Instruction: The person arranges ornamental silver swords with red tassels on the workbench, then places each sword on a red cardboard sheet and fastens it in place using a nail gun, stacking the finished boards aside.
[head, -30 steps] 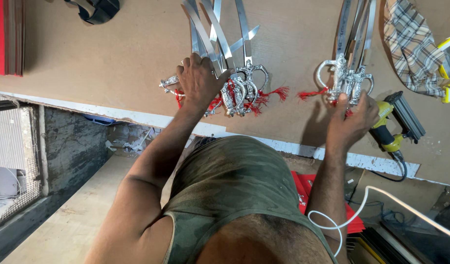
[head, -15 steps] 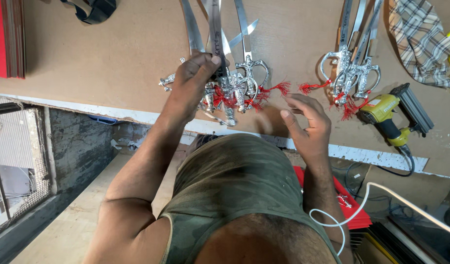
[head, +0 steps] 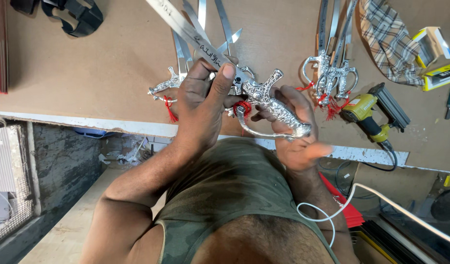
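Note:
I hold a silver ornamental sword (head: 256, 93) with a decorated hilt and a red tassel, lifted above the brown worktable (head: 88, 68). My left hand (head: 203, 105) grips the blade just above the guard, thumb pressed on the flat. My right hand (head: 293, 132) cups the curved hilt from below, fingers wrapped around the grip. Under my hands lies a pile of similar swords (head: 185, 54) with red tassels. A second bunch of swords (head: 332, 73) lies to the right.
A yellow and black nail gun (head: 371, 115) lies right of the second bunch, with a checked cloth (head: 389, 41) and small boxes (head: 433, 54) beyond. Black straps (head: 73, 14) sit at the top left. A white cable (head: 381, 195) runs below the table edge.
My right hand left the right-hand bunch of swords and came to the middle. One sword rose from the pile, now held by both hands.

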The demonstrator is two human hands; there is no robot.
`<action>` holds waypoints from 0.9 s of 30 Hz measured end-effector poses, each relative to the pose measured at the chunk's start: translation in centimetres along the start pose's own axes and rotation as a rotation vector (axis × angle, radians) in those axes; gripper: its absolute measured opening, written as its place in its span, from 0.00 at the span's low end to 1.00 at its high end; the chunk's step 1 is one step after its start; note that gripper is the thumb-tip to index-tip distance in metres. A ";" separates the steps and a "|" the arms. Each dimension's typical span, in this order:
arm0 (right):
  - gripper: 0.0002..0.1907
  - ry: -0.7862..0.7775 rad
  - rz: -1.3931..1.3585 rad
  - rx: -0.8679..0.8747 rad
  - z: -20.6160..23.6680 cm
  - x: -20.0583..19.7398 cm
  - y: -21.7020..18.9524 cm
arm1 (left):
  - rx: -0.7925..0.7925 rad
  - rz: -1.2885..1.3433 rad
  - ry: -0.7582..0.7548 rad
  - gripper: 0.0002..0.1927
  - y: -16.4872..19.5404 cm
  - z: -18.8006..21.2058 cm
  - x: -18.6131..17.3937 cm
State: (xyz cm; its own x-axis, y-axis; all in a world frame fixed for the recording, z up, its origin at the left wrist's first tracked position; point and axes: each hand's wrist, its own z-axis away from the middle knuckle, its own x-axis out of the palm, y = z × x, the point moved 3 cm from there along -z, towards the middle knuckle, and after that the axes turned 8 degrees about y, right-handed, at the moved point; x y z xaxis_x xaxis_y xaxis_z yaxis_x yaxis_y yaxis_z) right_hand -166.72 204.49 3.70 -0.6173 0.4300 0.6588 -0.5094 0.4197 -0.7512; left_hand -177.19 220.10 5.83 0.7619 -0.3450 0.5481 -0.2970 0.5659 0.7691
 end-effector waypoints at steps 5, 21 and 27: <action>0.41 -0.061 0.375 -0.003 1.1 -0.7 0.3 | -0.045 0.128 -0.003 0.17 -1.2 0.5 1.4; 0.19 0.161 -0.048 0.358 2.8 -3.0 -0.4 | 0.077 -0.049 0.014 0.18 -1.8 0.8 2.6; 0.23 0.147 0.121 0.271 2.7 -1.8 -0.5 | 0.176 -0.137 0.010 0.17 -1.9 1.2 2.0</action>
State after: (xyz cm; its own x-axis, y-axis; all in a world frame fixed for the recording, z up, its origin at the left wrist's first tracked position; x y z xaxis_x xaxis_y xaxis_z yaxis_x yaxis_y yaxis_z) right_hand -166.93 201.34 2.81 -0.6003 0.5825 0.5481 -0.5908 0.1389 -0.7948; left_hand -175.78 217.43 5.91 0.8078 -0.4016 0.4315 -0.2854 0.3741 0.8824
